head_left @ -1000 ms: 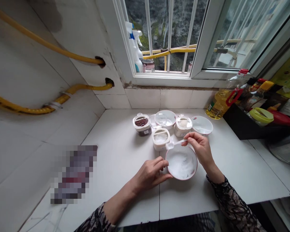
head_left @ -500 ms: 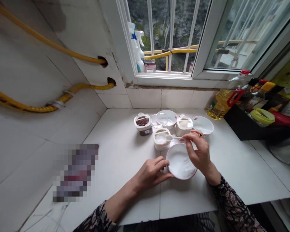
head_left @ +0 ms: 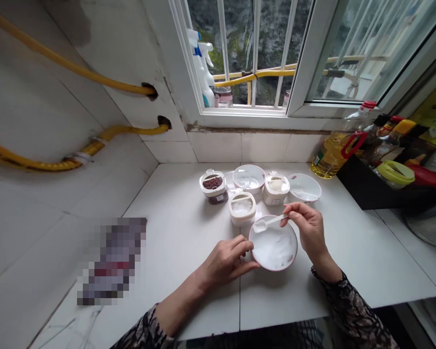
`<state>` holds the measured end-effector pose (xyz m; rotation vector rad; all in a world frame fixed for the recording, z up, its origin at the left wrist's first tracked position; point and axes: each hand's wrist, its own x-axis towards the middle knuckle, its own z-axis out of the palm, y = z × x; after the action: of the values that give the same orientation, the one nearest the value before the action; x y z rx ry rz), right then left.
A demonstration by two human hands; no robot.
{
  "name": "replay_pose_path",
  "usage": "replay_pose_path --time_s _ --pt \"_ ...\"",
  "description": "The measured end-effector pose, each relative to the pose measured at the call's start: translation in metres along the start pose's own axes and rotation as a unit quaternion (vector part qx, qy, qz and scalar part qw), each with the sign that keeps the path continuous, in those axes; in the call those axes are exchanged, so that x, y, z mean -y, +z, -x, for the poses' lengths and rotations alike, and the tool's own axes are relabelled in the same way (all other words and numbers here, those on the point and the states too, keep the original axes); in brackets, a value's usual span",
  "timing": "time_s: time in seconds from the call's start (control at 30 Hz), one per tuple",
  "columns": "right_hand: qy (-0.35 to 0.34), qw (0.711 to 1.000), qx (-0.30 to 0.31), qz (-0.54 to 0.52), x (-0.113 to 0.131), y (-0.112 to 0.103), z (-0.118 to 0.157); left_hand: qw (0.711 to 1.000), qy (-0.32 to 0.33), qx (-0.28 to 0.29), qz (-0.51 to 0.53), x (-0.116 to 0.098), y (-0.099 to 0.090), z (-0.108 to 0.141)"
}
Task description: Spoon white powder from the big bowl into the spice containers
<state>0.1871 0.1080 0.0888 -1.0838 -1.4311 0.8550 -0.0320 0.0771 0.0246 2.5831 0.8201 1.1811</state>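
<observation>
My left hand (head_left: 234,257) grips the left rim of a white bowl (head_left: 276,261) with a pink edge, which holds a white grainy substance. Between the thumb and fingers of my right hand (head_left: 307,225) is a small white spoon (head_left: 274,220), its scoop over the far left part of that bowl. Just behind the bowl stands an open white jar (head_left: 242,220) of white grains. A jar of dark reddish bits (head_left: 214,191) sits to its left, and another jar with pale contents (head_left: 276,194) to its right.
Two more white bowls, a left one (head_left: 259,172) and a right one (head_left: 308,184), stand behind the jars. At the back right are an oil bottle (head_left: 329,155) and a black box (head_left: 359,186) of condiments. A blurred-out dark item (head_left: 116,261) lies on the left. Yellow pipes (head_left: 105,85) cross the left wall.
My right hand has brought the spoon from the middle jar's opening toward me, over the bowl. My left hand stays on the bowl's rim.
</observation>
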Motion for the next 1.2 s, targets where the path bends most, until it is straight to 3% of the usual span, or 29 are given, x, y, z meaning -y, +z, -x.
replay_pose_path --time_s 0.1,0.2,0.3,0.37,0.47,0.63,0.77,0.87,1.07,1.2 --pt "-0.090 0.993 0.000 0.077 -0.002 -0.008 0.001 0.996 0.048 -0.021 -0.067 -0.007 0.002 0.000" --pt "-0.232 0.950 0.079 0.195 -0.006 -0.010 0.004 0.986 0.123 -0.020 -0.111 -0.015 0.004 -0.001" --pt "-0.285 0.916 0.087 0.269 -0.010 -0.007 0.007 0.985 0.119 -0.007 -0.129 -0.020 0.005 -0.003" --pt "-0.293 0.904 0.082 0.301 -0.011 -0.004 0.008 0.985 0.111 0.002 -0.135 -0.020 0.005 -0.003" --pt "-0.306 0.889 0.126 0.316 -0.011 -0.001 0.010 0.984 0.108 0.013 -0.142 -0.018 0.004 -0.002" --pt "-0.279 0.902 0.205 0.256 -0.005 0.001 0.012 0.983 0.111 0.031 -0.146 -0.016 0.005 -0.001" --pt "-0.275 0.908 0.150 0.279 -0.005 -0.001 0.011 0.986 0.106 0.033 -0.124 -0.016 0.005 -0.003" --pt "-0.290 0.895 0.108 0.322 -0.007 -0.001 0.012 0.990 0.094 0.030 -0.105 -0.015 0.006 -0.004" --pt "-0.276 0.905 0.183 0.269 -0.001 0.002 0.013 0.995 0.066 0.032 -0.074 -0.014 0.007 -0.004" --pt "-0.257 0.917 0.142 0.271 -0.003 -0.005 0.010 0.998 0.026 0.006 -0.060 -0.012 0.001 -0.002"
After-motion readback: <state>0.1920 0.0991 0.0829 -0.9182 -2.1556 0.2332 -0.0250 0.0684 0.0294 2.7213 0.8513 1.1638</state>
